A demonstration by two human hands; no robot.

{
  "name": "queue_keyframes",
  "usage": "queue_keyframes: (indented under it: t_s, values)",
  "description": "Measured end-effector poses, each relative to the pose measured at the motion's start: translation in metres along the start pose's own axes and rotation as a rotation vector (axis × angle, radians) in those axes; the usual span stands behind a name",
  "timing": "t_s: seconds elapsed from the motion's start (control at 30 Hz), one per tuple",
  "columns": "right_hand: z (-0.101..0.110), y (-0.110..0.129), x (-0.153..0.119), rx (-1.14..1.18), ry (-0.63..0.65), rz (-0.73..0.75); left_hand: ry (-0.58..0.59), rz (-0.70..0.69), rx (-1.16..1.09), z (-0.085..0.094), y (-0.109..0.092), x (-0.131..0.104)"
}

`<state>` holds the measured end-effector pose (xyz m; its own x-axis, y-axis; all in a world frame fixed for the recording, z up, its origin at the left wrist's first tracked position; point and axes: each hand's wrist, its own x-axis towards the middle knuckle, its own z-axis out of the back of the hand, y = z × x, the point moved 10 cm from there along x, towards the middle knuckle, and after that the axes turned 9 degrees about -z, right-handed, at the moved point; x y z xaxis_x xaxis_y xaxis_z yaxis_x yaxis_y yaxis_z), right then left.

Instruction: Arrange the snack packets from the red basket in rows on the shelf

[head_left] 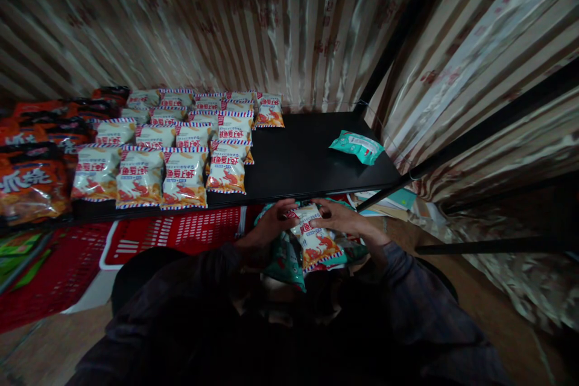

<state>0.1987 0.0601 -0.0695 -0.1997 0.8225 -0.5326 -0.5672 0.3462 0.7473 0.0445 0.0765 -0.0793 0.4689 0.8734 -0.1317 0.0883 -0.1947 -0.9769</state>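
Here, red Chinese characters (308, 227) mark the held packet (320, 247).

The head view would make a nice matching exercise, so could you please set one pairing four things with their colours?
Things:
1. Bag held between the left hand and right hand
2. Lone packet at the right end of the shelf
3. Leftmost bags on the shelf
4. White-rimmed basket below the shelf

Colours:
A. Mainly orange and black
B. Red slotted walls
C. Mainly white and orange, with striped ends
D. Teal

Right pairs: 1-C, 2-D, 3-A, 4-B.
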Motion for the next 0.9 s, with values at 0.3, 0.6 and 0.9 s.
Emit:
queue_keyframes:
  t_s: [0.3,0.6,0.9]
  values:
    - [-0.002,0.011,-0.008,0.391,0.045,0.015,-0.059,0.102,-0.316,-0.011,-0.002,-0.009]
    - [0.005,0.026,-0.01,0.628,0.02,0.029,-0.081,0.051,-0.322,-0.018,-0.018,-0.011]
    - [0.011,0.041,-0.009,0.71,-0.052,0.117,-0.226,-0.027,-0.364,-0.005,-0.039,-0.003]
